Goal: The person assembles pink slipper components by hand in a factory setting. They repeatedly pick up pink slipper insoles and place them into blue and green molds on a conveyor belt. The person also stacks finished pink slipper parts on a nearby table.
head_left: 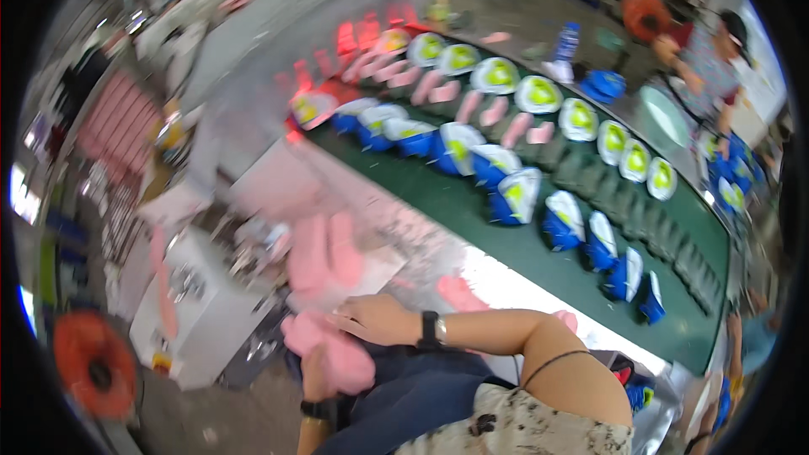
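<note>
Close to my body, a bundle of pink, sole-shaped pieces (344, 362) is in my left hand (315, 375), whose fingers wrap its near left side. My right hand (377, 318) reaches across from the right, its fingers bent over the upper edge of the same bundle; blur hides the exact grip. Just beyond my hands, more long pink soles (344, 250) lie side by side on the work surface. Another pink piece (461, 293) rests to the right of them, near the conveyor's edge.
A green conveyor (396, 179) carries blue-and-white shoe uppers (516, 195), small pink soles and dark grey pieces. Red light glows at a metal housing (354, 0). To the left stand a white machine (190, 303) and an orange fan (94, 365). A co-worker (716, 67) sits across the conveyor.
</note>
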Demonstrator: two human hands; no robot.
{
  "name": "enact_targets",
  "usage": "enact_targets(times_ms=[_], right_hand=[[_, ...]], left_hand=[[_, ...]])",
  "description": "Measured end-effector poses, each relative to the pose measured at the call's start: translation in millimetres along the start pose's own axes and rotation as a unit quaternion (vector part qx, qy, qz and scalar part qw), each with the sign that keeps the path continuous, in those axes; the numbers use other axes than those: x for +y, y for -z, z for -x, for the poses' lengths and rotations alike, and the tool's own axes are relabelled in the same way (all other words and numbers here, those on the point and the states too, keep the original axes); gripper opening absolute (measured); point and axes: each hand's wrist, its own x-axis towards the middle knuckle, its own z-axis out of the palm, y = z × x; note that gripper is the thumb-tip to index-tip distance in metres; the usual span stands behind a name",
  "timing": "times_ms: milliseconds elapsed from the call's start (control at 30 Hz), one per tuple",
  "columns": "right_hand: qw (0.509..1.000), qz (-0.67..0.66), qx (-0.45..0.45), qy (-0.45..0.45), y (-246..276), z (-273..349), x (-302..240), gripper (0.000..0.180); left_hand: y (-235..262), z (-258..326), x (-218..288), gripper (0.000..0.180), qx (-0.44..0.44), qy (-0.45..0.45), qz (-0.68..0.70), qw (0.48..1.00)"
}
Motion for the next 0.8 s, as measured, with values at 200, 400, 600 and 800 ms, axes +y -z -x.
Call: enact_targets(times_ms=[200, 400, 600, 800], right_hand=[[0.985, -0.135, 0.045, -0.093, -54, -11, -17, 0.022], [0.970, -0.129, 0.200, -0.044, -53, -108, 56, 0.045], [0.967, -0.024, 0.186, -0.173, -18, -199, 58, 0.047], [0.952, 0.209, 0.209, -0.084, 21, -161, 20, 0.037]], left_hand=[[27, 2, 12, 0.030, -0.004, 0.020, 0.046, 0.999], [37, 32, 22, 0.047, -0.094, 0.059, 0.182, 0.977], [60, 35, 5, 0.048, -0.133, 0.084, 0.178, 0.971], [82, 31, -12, 0.046, -0.116, 0.091, 0.202, 0.968]])
